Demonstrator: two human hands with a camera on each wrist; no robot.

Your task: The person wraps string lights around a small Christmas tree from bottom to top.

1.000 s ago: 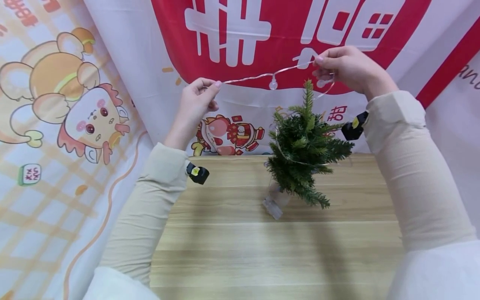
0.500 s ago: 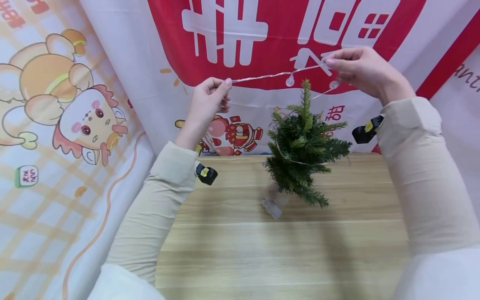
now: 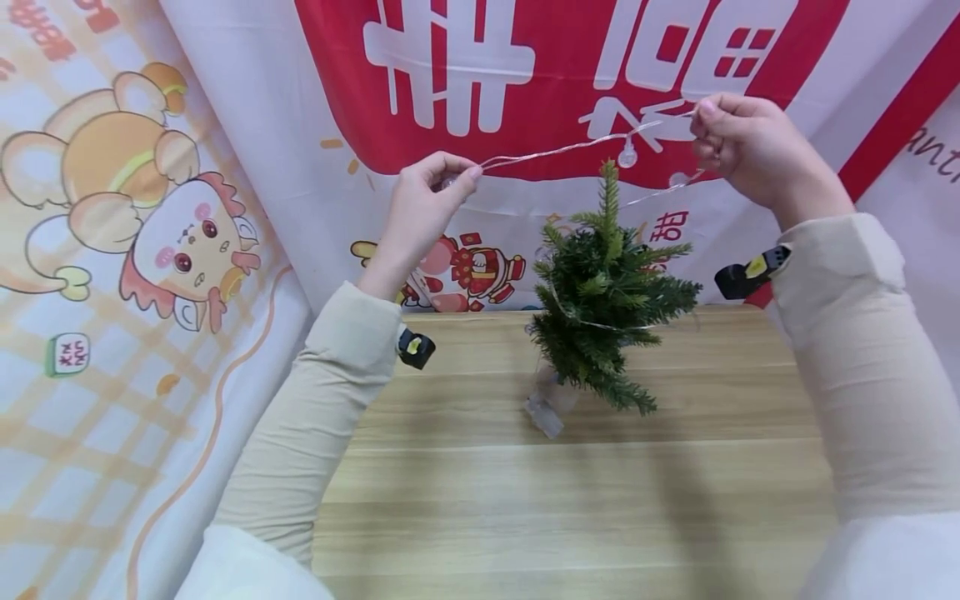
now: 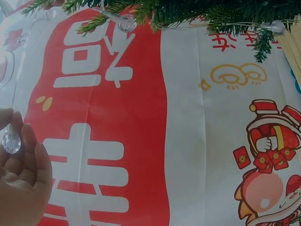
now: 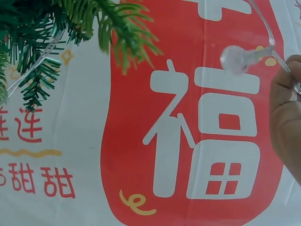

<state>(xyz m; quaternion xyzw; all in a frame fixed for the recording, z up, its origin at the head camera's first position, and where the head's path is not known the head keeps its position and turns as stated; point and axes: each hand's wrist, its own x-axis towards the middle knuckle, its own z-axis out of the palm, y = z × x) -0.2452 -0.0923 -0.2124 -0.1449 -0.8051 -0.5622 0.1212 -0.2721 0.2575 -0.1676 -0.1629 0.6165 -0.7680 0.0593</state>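
A clear string of lights [image 3: 551, 152] stretches between my two raised hands, behind and above a small green Christmas tree [image 3: 611, 283]. My left hand [image 3: 431, 200] pinches its left end between thumb and fingers; a clear bulb [image 4: 11, 142] shows among those fingers in the left wrist view. At the upper right, my right hand [image 3: 742, 150] pinches the wire too. One round bulb [image 3: 627, 155] hangs from the stretched part. From the right hand the wire runs back down behind the treetop, and more of it [image 3: 585, 322] circles the branches.
The tree leans on the wooden table [image 3: 555, 508], with a clear box-like piece [image 3: 543, 415] at its base. Behind stands a white cloth backdrop [image 3: 322, 217] with red and white characters; a patterned cloth [image 3: 90, 433] hangs at the left.
My right hand has moved to the right along with the wire. The left hand has shifted slightly right, and the hanging bulb has travelled right. The tree has stayed in place.
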